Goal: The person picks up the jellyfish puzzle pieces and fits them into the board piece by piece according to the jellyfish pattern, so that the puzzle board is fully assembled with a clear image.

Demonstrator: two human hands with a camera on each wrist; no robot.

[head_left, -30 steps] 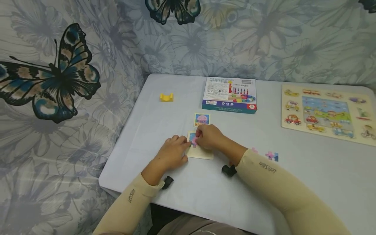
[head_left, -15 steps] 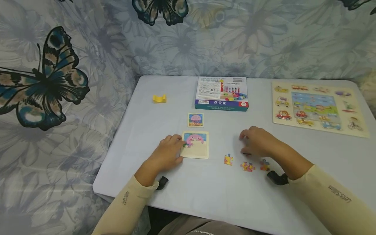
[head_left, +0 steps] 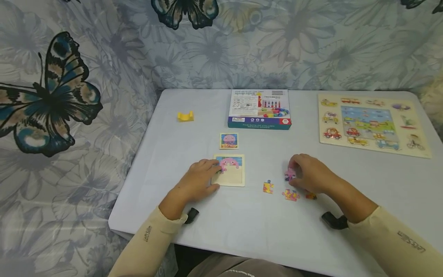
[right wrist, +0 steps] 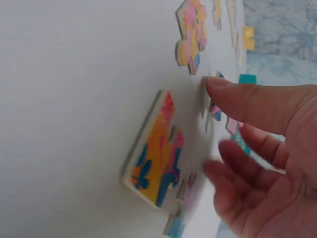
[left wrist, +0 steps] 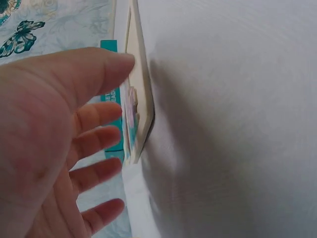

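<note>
A square wooden puzzle tray (head_left: 228, 179) lies in front of me, with joined pieces of a pink cartoon animal across its upper part. My left hand (head_left: 199, 177) rests at its left side, fingers extended over the edge; the left wrist view shows the thumb at the frame. To the right, my right hand (head_left: 313, 173) has thumb and fingers curled around a pink-and-purple puzzle piece (head_left: 290, 175), partly hidden by the thumb in the right wrist view. Near this hand lie a yellow piece (head_left: 268, 187), a pink-yellow piece (head_left: 290, 195) and an orange piece (right wrist: 158, 153).
Beyond the tray is a small picture square (head_left: 228, 141) of a pink animal. A toy box (head_left: 259, 109) stands behind it, with a yellow holder (head_left: 185, 116) to its left. A vehicle puzzle board (head_left: 373, 127) lies at the back right.
My right hand has left the tray and moved right to the loose pieces, where its fingers have closed around one. My left hand stays at the tray. The head view has shifted slightly.
</note>
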